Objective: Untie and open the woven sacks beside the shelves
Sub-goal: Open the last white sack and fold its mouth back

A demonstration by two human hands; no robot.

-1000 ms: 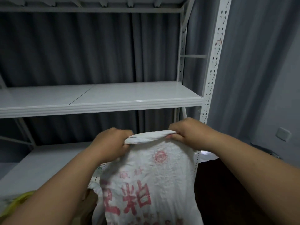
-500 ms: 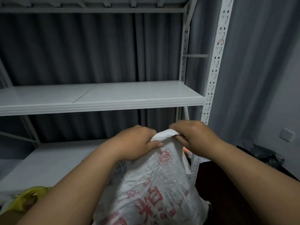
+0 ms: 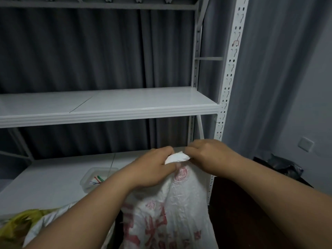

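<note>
yellow bag (image 3: pixel 17 223): crumpled at 8 o'clock, nearest the camera, partly under the left forearm
woven sack (image 3: pixel 168 209): white, red print, 6 o'clock, standing in front of the shelf unit's right post; its top is bunched up
left hand (image 3: pixel 152 169): fingers curled round the sack's bunched top from the left
right hand (image 3: pixel 208 155): pinching the same white bunch from the right, just beside the left hand
tray (image 3: pixel 96 177): clear plastic, 9 o'clock of the hands, on the lower shelf (image 3: pixel 53 177), coloured strips inside
middle shelf (image 3: pixel 125 105): white, 12 o'clock
curtain (image 3: pixel 80 51): grey, behind the shelves
</note>
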